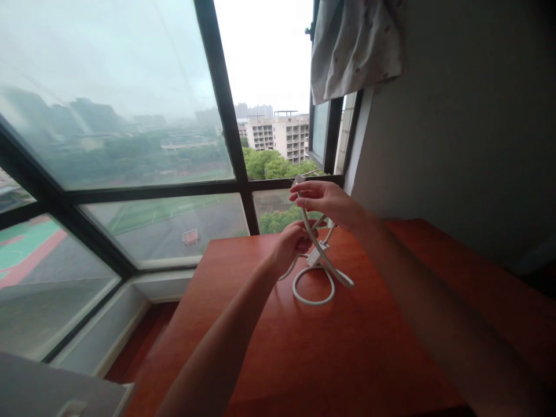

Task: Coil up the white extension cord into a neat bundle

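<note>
A thick white cable (313,302) curls in loops over the reddish-brown table. My right hand (330,200) is raised above the table and closed on the cable near its end, where a pale plug-like piece (298,180) sticks up past the fingertips. Lower and to the left, my left hand (294,240) has its fingers curled round another stretch of the same cable. Just right of the left hand, a white rectangular block (318,253) sits among the loops, partly covered by the cable. What exactly the end piece is cannot be made out.
The wooden table (278,359) stands against a dark-framed window (156,188). One window pane (320,130) at the right is swung open, with a patterned curtain (356,52) hanging over it. A grey wall (456,127) rises on the right; a white surface (65,382) juts in at lower left.
</note>
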Tool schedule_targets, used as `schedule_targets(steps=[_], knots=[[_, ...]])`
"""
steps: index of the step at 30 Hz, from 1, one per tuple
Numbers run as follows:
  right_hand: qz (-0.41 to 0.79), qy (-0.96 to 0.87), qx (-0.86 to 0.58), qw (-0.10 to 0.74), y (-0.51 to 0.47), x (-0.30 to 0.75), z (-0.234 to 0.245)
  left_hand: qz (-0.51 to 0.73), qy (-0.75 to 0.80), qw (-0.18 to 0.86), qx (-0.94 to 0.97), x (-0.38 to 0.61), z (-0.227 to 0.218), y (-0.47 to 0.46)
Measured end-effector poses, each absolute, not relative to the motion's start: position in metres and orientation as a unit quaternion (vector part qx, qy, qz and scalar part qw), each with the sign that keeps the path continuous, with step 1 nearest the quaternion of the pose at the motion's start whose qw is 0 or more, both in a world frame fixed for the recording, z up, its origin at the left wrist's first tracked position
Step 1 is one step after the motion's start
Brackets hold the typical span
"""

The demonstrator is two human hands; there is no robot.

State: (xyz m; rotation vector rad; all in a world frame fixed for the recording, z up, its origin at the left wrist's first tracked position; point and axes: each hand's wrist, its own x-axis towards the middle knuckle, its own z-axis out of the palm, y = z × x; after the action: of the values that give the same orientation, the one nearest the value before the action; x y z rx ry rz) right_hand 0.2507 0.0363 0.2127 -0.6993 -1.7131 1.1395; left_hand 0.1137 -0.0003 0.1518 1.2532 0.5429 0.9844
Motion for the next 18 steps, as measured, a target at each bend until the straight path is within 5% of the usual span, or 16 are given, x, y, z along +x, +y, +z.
schedule_targets(steps=[18], knots=[[0.374,-0.782,-0.366,0.338,0.044,0.327,0.167,0.464,0.269,0.621,0.571,0.078,0.160,0.004]])
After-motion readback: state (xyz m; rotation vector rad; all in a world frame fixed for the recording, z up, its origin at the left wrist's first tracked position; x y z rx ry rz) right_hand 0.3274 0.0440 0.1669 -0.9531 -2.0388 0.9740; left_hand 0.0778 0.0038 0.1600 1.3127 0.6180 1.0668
